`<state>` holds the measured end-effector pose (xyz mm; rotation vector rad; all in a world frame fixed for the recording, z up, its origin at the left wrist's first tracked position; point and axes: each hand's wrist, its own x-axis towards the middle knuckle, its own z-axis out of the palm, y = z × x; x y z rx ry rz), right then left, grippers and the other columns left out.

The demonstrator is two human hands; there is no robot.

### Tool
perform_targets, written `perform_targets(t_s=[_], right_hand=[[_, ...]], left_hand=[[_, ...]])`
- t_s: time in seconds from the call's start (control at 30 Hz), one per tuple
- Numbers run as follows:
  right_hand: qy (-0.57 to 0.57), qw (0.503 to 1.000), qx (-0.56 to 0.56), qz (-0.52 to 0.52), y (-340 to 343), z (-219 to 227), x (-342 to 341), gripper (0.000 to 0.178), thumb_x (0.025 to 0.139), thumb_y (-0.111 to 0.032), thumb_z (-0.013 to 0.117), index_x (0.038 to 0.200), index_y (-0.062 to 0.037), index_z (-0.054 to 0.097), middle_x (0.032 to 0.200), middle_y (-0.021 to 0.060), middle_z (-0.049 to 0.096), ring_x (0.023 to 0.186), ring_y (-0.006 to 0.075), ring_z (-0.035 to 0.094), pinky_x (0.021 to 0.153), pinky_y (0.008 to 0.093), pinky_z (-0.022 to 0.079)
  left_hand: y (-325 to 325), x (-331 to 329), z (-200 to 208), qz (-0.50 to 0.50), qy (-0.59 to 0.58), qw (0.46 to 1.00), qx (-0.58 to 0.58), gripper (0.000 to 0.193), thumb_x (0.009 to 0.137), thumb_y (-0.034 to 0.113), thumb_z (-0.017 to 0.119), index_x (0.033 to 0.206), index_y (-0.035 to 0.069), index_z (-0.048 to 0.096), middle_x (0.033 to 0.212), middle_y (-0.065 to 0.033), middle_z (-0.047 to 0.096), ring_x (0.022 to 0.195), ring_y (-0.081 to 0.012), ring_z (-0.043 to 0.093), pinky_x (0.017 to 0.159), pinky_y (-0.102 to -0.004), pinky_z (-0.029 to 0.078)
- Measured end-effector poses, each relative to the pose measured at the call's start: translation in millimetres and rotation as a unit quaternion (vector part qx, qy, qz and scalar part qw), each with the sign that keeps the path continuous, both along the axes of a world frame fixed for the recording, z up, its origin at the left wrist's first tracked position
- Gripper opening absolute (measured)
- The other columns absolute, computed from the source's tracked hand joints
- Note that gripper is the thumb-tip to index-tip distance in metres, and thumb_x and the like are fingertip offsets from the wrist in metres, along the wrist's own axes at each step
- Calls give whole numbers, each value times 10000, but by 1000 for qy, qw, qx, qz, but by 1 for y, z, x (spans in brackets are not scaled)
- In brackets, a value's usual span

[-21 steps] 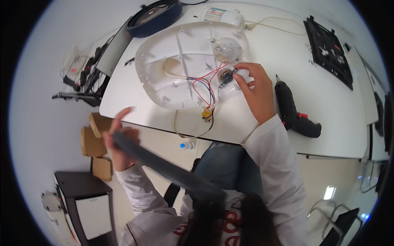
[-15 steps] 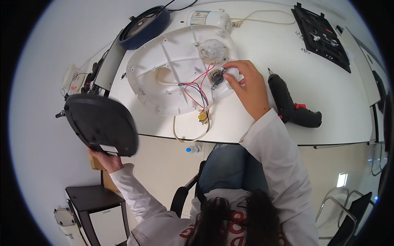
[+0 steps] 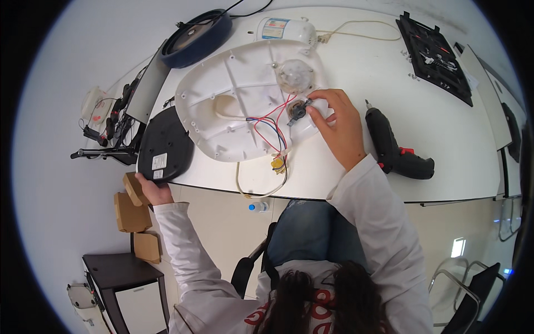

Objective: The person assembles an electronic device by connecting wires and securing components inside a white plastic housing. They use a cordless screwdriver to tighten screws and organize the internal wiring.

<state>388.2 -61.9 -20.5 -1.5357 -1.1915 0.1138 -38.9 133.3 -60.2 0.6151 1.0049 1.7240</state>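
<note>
A white plastic housing [image 3: 203, 131] lies open side up on the table, with ribs, screw posts and red, blue and black wires [image 3: 271, 123] inside. Thumb and forefinger of my right hand [image 3: 342, 128] pinch a small dark grey fitting [image 3: 299, 112] at the housing's right side, below a round translucent cap [image 3: 296, 76]. To the left, a black rounded base plate [image 3: 173, 139] with white labels rests at the table's edge beside the housing. My left hand [image 3: 156, 192] grips its near edge; some fingers are hidden. A yellow wired part [image 3: 277, 163] hangs at the housing's near side.
A black and red power screwdriver [image 3: 392, 142] lies right of my right hand. Farther back are an opened black tool case [image 3: 436, 61] with loose screws beside it, a white cylindrical motor unit [image 3: 286, 30] with a cord, and a dark blue round bowl-like part [image 3: 197, 42].
My left hand has lowered the black base plate from the air onto the table's left edge, beside the housing. The right hand keeps its pinch on the dark grey fitting.
</note>
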Motion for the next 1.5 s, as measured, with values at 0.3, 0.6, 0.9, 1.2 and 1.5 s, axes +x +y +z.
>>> perform_targets(t_s=[0.3,0.6,0.9,1.2,1.5], right_hand=[[10,1000,-8,3,1,-1,2,205,888,-182,707,1086,-146,668,1112,16,617,927,196,634,680,298,533],[-1,1000,-2,1,1,1,0,201,885,-167,709,1081,-138,674,1095,32,627,894,202,637,658,293,531],[8,1000,-1,8,-1,3,4,193,890,-162,705,1078,-129,674,1087,40,631,893,201,637,658,290,516],[12,1000,-8,17,-2,6,0,189,894,-183,696,1078,-146,675,1090,37,627,894,212,643,690,311,535],[-12,1000,-9,11,-7,8,0,173,898,-215,697,1064,-172,671,1093,35,624,804,234,639,690,338,515]], left_hand=[[-37,-1,11,-25,583,812,-7,442,975,384,611,1225,21,573,831,-61,668,717,-194,629,640,-327,492],[-93,69,79,119,849,503,108,401,924,299,647,1277,114,603,1130,-168,629,1031,-343,613,862,-424,491],[-147,228,135,-10,690,579,434,827,661,98,832,1413,98,489,1462,-171,377,1330,-392,373,1073,-507,344],[-128,285,115,-58,766,492,411,1218,495,223,940,1538,298,314,1619,-180,145,1481,-469,102,1089,-718,179],[-115,291,120,-31,769,486,414,1307,374,298,950,1524,374,332,1626,-158,127,1463,-488,102,1061,-754,173]])
